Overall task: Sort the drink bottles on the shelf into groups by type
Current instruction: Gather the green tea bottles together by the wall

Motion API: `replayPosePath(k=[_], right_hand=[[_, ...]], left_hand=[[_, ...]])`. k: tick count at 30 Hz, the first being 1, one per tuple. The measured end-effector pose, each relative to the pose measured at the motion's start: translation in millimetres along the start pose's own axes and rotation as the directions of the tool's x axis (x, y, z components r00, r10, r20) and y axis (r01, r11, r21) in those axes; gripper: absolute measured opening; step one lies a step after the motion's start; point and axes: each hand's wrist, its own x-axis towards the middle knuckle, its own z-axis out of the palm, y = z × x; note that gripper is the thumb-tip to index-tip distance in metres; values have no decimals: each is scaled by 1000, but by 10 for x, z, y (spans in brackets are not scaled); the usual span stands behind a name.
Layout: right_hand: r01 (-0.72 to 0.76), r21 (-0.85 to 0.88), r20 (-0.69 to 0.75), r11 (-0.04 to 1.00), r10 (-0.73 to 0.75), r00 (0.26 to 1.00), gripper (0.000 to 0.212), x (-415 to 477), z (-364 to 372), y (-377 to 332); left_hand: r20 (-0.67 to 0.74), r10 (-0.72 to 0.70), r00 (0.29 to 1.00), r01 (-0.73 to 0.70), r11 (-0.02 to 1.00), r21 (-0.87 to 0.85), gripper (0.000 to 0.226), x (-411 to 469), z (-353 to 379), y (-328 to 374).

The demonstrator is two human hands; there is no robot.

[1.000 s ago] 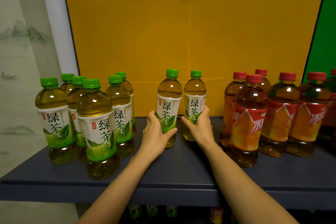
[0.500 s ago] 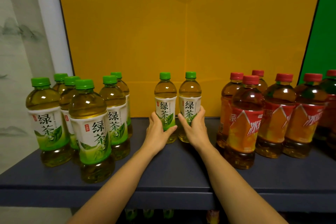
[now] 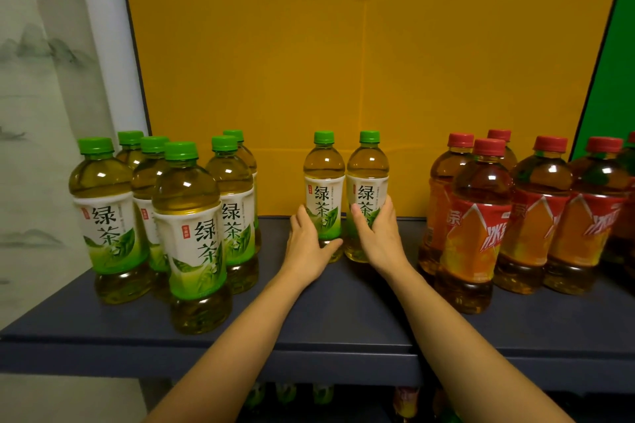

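A yellow board (image 3: 343, 79) fills the back of the scene, with a dark shelf (image 3: 343, 316) running across in front of it. On the left of the shelf stands the green-tea group (image 3: 187, 216), six green-capped bottles packed close. On the right stands the red-capped group (image 3: 481, 223), amber drinks in red and orange labels.

Between the two groups, well apart from both and at the far edge, two more green-capped bottles stand upright just beside each other. The left hand (image 3: 307, 247) wraps its fingers round the lower half of the left bottle (image 3: 323, 175). The right hand (image 3: 381, 240) grips the right bottle (image 3: 367, 172), thumb across the label.

The sort looks nearly finished, and these two strays seem to be the last step. The next move probably calls for carrying both leftwards and setting them down against the green-tea group without toppling its near bottles.

The white and green labels read 绿茶. The red labels show 冰, and the rest curves out of sight.
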Motion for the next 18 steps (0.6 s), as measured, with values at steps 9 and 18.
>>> replayPosePath(k=[9,18], right_hand=[[285,96,-97,954,-276,956,45,-626,-37,-510],[239,213,326,947,-300,897,59,-1246,716,-994]], left_hand=[[18,123,992,-111,941,-318,23,-876,-822,28],[-183,-60,981,-8,937,-349,15,-1502,-1638,-382]])
